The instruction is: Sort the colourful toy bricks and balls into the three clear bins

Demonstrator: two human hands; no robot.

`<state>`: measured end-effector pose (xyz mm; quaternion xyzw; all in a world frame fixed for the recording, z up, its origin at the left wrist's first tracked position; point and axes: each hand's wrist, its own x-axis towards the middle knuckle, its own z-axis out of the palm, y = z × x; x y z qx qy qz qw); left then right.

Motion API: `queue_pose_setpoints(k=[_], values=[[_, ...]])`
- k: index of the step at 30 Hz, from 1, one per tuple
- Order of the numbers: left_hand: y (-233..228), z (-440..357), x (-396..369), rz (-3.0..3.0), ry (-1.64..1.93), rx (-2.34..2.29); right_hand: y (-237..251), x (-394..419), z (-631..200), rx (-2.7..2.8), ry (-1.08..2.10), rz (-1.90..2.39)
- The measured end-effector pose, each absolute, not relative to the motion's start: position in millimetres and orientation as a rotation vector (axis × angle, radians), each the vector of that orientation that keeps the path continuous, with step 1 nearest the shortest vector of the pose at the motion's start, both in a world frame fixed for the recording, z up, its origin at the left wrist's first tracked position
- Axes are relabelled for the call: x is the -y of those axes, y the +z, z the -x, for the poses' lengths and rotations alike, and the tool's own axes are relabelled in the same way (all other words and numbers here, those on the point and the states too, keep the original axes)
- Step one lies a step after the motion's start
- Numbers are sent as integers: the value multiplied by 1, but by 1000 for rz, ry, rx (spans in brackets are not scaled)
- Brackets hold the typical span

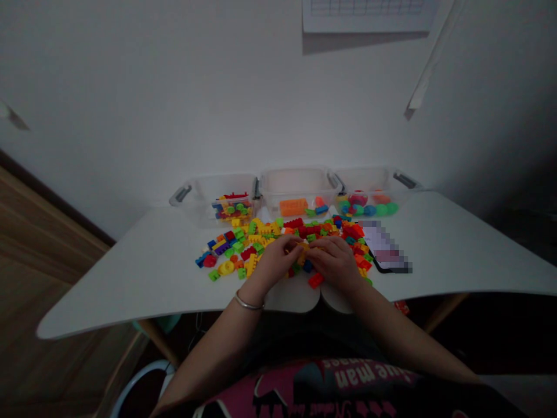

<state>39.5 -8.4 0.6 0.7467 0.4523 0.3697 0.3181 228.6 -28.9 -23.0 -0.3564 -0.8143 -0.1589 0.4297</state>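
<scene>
A small yellow block (303,246) is pinched between the left hand (275,262) and right hand (335,261), held above the loose blocks (243,241) spread just beyond; three clear bins (296,188) stand farther back.

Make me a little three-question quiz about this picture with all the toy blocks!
1. True or false: the left hand and the right hand meet over the pile of blocks and pinch a small yellow block between them.
2. How many clear plastic bins stand in a row at the back of the white table?
A) two B) three C) five
3. Fill in: the silver bracelet sits on the ______ wrist.

Key
1. True.
2. B: the left bin, the middle bin and the right bin.
3. Left.
</scene>
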Motion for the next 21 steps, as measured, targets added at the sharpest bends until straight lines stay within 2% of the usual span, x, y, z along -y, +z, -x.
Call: queue_pose_setpoints(k=[5, 9, 13, 16, 21], values=[[11, -11, -10, -1845, 1187, -1389, -24, 28, -231, 2011, -322, 960], [33, 18, -29, -1696, 1452, -1358, -24, 26, -232, 1987, -284, 982], [62, 38, -42, -1960, 1511, -1596, -25, 24, -232, 1983, -223, 982], [80, 46, -48, -2238, 1441, -1885, -26, 22, -232, 1947, -187, 1005], [83, 51, -60, -2562, 1035, -2158, -27, 21, -235, 1933, -145, 1015]])
